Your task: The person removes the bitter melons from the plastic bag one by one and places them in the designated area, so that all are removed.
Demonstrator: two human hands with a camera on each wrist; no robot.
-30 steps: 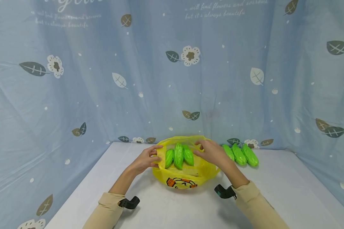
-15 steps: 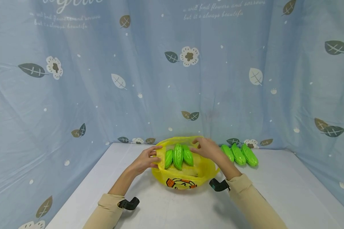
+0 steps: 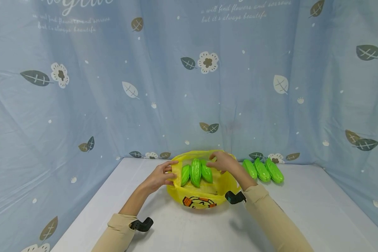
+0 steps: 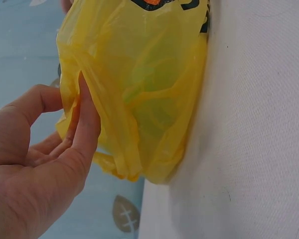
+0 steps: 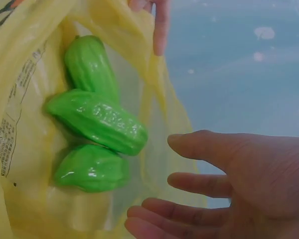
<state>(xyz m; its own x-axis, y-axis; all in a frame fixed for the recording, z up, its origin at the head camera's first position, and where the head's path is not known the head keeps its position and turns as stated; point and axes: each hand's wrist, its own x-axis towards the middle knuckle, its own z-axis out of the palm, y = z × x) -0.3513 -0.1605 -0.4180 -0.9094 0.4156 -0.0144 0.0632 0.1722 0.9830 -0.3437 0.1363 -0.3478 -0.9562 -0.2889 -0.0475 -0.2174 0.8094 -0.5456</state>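
Observation:
A yellow plastic bag (image 3: 181,192) with an orange-and-black cartoon print stands with its mouth spread on the white table. Its left rim is held between the thumb and fingers of my left hand (image 3: 158,177); the left wrist view shows the thin film of the bag (image 4: 159,144) there. Inside lie three glossy green bitter melons (image 5: 97,122), side by side. My right hand (image 3: 224,163) hovers over the right side of the mouth, near the rightmost melon. The right wrist view shows that hand (image 5: 249,174) with fingers spread, holding nothing.
Three more green melons (image 3: 262,170) lie in a row on the table (image 3: 189,231), right of the bag. A blue curtain (image 3: 163,87) with leaf and flower prints encloses the back and sides. A black wrist camera (image 3: 235,197) sits on each forearm.
My right hand has shifted slightly left over the bag's mouth, and its forearm has moved inward. The left hand, bag and melons stay in place.

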